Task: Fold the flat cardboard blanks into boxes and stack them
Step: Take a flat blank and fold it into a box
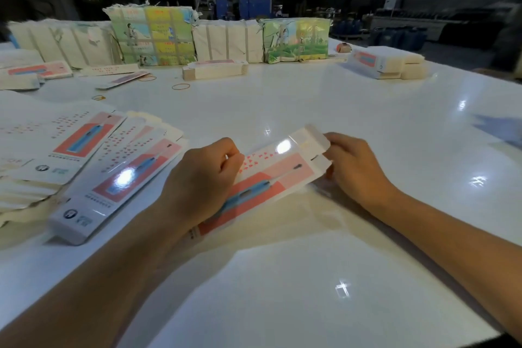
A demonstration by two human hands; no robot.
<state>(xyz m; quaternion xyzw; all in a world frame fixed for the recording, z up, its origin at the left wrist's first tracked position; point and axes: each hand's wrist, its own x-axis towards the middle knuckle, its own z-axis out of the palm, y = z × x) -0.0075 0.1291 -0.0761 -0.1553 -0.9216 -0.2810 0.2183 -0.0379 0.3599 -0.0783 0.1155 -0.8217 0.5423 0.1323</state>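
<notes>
Both hands on one cardboard blank [271, 175] at centre of white table [367, 110], blank lying diagonal, near end toward lower left, far end w/ white flaps toward upper right. Left hand [197, 178] curled over blank's near-middle, fingers bent, thumb + fingertips pinching its upper long edge; palm covers part of the blue/pink print. Right hand [356, 167] at far end, fingers closed on the end flap [313, 138], which tilts up off the table; exact fold state can't tell, some motion blur. Blank seems to touch table along lower edge, near end hidden under left wrist. Just left of it, fanned pile of flat blanks [93, 161], same print, top ones slid sideways, closest one nearly beside left forearm. Far side: small stack of blanks [214, 69] mid-table, folded boxes [387, 61] stacked at far right, well apart from hands. Wrapped bundles [152, 35] in a row along back edge, some w/ colourful printed wrap. Rubber bands [180, 86] loose on table btwn pile and back row. More blanks [36, 72] at far left. Bright light glare spots on table surface + on blanks.
</notes>
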